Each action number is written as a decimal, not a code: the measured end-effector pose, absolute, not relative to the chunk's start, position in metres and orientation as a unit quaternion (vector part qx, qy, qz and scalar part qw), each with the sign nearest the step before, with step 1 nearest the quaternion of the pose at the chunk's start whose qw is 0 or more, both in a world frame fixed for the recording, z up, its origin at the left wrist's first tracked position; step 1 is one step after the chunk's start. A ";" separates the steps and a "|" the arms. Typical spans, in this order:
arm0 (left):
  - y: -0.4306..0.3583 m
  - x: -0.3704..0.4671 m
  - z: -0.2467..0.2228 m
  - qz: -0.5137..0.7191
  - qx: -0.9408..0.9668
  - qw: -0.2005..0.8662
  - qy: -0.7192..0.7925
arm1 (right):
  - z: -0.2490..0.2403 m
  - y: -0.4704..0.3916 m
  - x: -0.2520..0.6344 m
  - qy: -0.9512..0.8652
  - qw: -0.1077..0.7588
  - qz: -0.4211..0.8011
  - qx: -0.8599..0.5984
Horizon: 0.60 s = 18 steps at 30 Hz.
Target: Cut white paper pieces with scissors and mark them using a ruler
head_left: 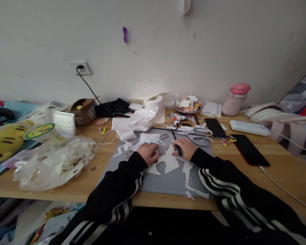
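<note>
My right hand [185,148] is closed around a slim black pen [174,139], which tilts with its upper end pointing away from me. Beneath it lies a white cut paper piece [171,162] with pointed parts. My left hand [148,153] rests palm down at the left of that piece, fingers a little bent and apart, touching the white paper. Both hands are over a grey cutting mat [158,185]. Narrow paper offcuts [187,177] lie to the right, and a rectangular white paper sheet [149,138] lies just beyond my left hand.
Large grey-handled scissors [200,135] lie beyond my right hand, near a hot glue gun [179,119]. Two phones [251,149] and a white power bank [249,127] are at the right. A crumpled plastic bag [56,163] spreads at the left. A pink-lidded bottle [234,100] stands by the wall.
</note>
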<state>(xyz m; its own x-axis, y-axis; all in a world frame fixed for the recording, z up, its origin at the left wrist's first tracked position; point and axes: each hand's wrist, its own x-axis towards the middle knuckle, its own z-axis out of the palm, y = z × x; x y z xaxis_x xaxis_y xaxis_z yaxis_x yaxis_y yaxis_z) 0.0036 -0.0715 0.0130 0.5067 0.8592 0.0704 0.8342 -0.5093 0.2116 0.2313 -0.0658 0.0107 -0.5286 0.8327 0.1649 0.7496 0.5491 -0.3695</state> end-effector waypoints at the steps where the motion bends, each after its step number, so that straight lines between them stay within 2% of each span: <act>1: -0.069 0.003 0.013 0.063 0.850 0.062 0.519 | 0.010 -0.066 0.231 -0.865 0.162 0.129 -0.456; 8: -0.054 -0.010 0.014 0.005 0.779 0.052 0.625 | 0.000 -0.062 0.233 -0.865 0.174 0.138 -0.450; 18: -0.021 -0.015 0.021 -0.032 0.833 -0.007 0.552 | -0.003 -0.058 0.234 -0.864 0.197 0.139 -0.441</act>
